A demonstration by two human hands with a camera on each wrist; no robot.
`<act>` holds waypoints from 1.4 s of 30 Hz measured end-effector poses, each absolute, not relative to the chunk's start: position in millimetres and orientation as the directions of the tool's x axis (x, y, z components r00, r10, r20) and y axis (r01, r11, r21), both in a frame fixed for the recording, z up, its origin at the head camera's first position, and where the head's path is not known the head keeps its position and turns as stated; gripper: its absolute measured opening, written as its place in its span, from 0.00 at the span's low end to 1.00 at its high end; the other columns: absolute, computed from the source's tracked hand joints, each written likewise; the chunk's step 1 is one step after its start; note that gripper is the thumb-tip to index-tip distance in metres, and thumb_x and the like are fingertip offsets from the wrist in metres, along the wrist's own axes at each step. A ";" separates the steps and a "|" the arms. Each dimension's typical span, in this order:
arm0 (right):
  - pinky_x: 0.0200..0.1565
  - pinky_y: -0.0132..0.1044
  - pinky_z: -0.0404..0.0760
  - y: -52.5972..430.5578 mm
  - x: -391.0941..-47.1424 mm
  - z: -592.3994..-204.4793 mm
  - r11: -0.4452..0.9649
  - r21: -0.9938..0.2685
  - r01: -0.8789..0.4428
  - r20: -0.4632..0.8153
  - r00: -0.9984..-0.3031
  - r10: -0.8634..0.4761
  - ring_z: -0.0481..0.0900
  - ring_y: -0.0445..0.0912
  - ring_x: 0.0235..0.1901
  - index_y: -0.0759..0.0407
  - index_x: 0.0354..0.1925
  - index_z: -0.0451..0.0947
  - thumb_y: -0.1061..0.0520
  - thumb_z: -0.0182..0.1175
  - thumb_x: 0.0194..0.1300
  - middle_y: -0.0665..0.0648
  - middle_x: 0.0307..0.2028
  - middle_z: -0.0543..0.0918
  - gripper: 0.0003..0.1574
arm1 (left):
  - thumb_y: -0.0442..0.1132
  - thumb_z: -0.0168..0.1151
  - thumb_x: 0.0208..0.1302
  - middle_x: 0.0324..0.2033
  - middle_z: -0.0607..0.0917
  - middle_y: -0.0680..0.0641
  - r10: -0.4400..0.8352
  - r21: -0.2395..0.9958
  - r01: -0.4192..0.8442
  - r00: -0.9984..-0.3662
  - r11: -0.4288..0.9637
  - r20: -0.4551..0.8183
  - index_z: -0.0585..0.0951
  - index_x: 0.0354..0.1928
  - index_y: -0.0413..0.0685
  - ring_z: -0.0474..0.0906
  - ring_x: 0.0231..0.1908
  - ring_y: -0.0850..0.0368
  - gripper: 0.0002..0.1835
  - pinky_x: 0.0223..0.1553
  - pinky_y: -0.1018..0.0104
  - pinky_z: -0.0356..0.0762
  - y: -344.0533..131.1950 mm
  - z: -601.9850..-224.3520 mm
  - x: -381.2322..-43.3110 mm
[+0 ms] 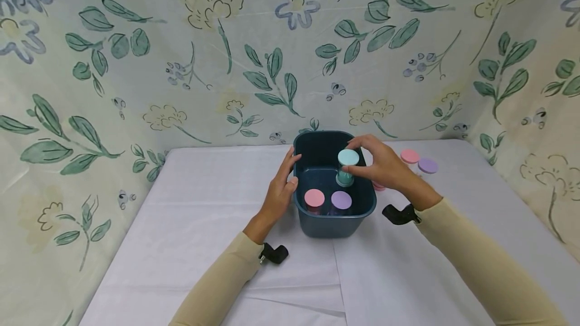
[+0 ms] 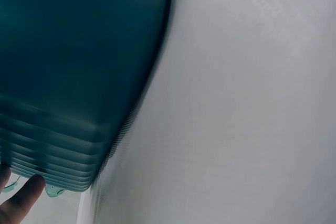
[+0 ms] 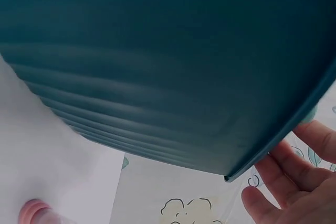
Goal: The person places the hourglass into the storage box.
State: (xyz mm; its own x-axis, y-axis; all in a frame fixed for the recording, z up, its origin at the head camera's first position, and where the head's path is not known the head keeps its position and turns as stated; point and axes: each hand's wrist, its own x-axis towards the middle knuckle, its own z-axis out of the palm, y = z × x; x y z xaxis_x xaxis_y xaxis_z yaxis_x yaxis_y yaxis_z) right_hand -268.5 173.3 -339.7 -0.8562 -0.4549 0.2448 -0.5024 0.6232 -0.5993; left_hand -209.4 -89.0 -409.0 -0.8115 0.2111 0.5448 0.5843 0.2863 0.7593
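A dark blue plastic bin (image 1: 333, 228) stands on the white-covered table. My right hand (image 1: 382, 162) reaches over its right rim and pinches a small jar with a light teal lid (image 1: 348, 157) between thumb and fingers, inside the bin's outline. Two more jars sit at the bin's near end, one with a pink lid (image 1: 314, 197), one with a purple lid (image 1: 341, 199). Along the bin's left side lies my left hand (image 1: 277, 192), its fingers extended against the wall and rim. In the right wrist view the bin's wall hides most of the jar.
Right of the bin, partly behind my right hand, stand jars with a pink lid (image 1: 410, 155) and a purple lid (image 1: 428, 165). Another pink piece (image 1: 378, 186) shows beside the bin's right wall. A floral cloth (image 1: 272, 54) hangs behind the table.
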 end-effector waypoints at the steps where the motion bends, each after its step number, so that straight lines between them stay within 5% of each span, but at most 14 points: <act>1: 0.62 0.64 0.62 173.0 -268.9 -340.6 0.627 -0.596 -0.502 0.243 -0.856 -0.456 0.64 0.59 0.63 0.58 0.54 0.73 0.46 0.72 0.53 0.61 0.61 0.70 0.34 | 0.36 0.39 0.68 0.74 0.50 0.35 0.211 0.759 0.584 -0.812 0.288 0.545 0.59 0.70 0.33 0.48 0.72 0.40 0.29 0.68 0.44 0.52 -89.0 -409.1 -209.3; 20: 0.59 0.63 0.67 162.3 -269.6 -350.9 0.678 -0.528 -0.512 0.199 -0.851 -0.487 0.62 0.64 0.65 0.60 0.48 0.77 0.49 0.72 0.52 0.64 0.65 0.65 0.28 | 0.38 0.39 0.68 0.73 0.50 0.35 0.208 0.754 0.587 -0.809 0.294 0.550 0.59 0.70 0.34 0.48 0.73 0.41 0.29 0.68 0.44 0.52 -88.5 -410.7 -210.3; 42: 0.63 0.69 0.54 157.4 -269.6 -358.0 0.681 -0.510 -0.525 0.140 -0.832 -0.537 0.54 0.64 0.68 0.57 0.46 0.79 0.50 0.72 0.52 0.62 0.68 0.63 0.24 | 0.36 0.39 0.67 0.73 0.50 0.34 0.202 0.766 0.577 -0.817 0.285 0.540 0.59 0.70 0.32 0.47 0.73 0.39 0.29 0.69 0.44 0.51 -86.9 -409.0 -209.3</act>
